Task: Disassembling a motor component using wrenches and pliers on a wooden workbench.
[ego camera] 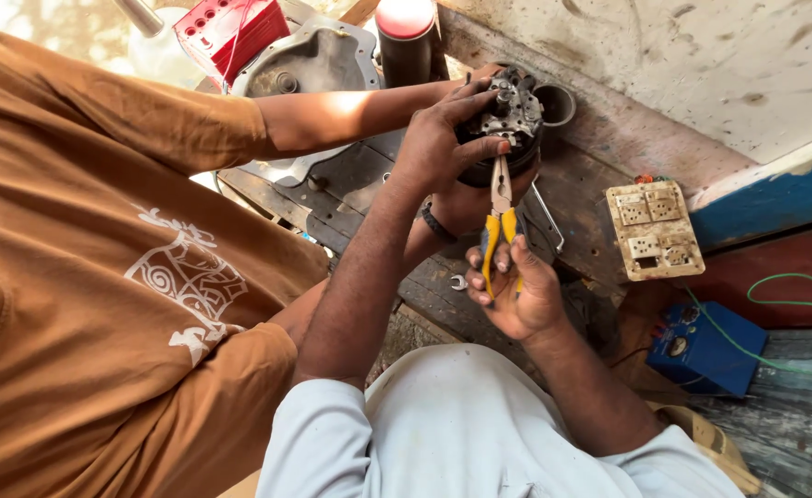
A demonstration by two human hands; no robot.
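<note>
Dark round motor assembly (509, 124): grimy metal part with a toothed, lobed top face, held upright above the worn wooden surface (599, 184), near its back edge. Pliers (499, 226): yellow-and-black handles, bare steel jaws. They stand near vertical, handles down, with the jaw tips touching the lower front edge of the assembly. Whether the jaws bite on anything cannot be told.

1 head-worn camera looks steeply down, close above both hands (480, 212), workbench (599, 157) just beyond them.
</note>
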